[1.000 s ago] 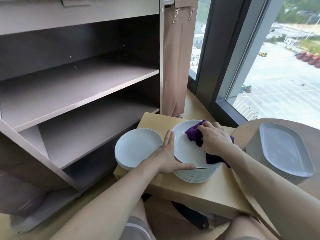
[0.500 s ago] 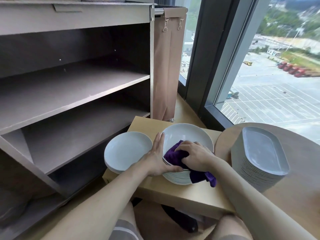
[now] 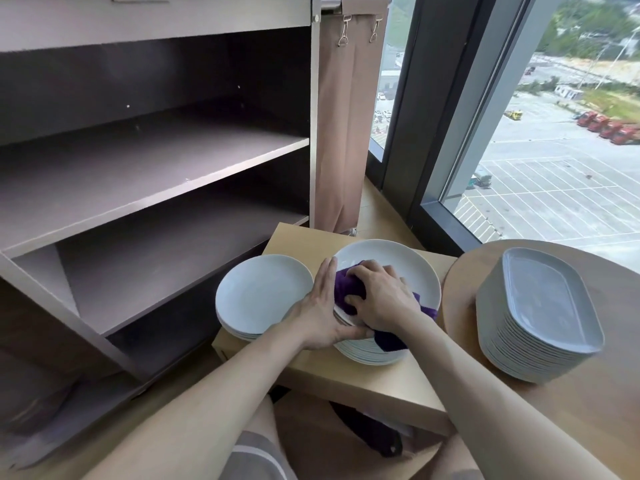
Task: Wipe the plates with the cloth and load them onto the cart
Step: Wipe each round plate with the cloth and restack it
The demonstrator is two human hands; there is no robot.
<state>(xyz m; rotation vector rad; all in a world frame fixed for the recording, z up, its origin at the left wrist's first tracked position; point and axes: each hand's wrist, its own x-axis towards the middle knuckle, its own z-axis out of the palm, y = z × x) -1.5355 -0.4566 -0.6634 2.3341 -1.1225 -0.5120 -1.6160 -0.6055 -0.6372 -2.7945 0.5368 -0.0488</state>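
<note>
view: head, one only | faces: forward and down | near: low table (image 3: 363, 382) close below | left: cart (image 3: 156, 161)

The place looked like a service area of a hotel or a restaurant, high up in a tall building. To the left of the left hand (image 3: 322, 306) stood a grey service cart (image 3: 156, 188) with deep open shelves, and a brown fabric bag (image 3: 343, 133) hung from metal clips at its side. Around the hands, two stacks of identical round plates (image 3: 263, 296) sat on a low wooden table (image 3: 363, 375). The right hand (image 3: 381, 296) pressed a purple cloth (image 3: 349, 289) on one stack. To its right, a tall stack of oval platters (image 3: 540, 317) rested on a round table (image 3: 606, 393). Beyond the hands, large windows (image 3: 433, 133) showed a parking lot (image 3: 554, 181) far below.
</note>
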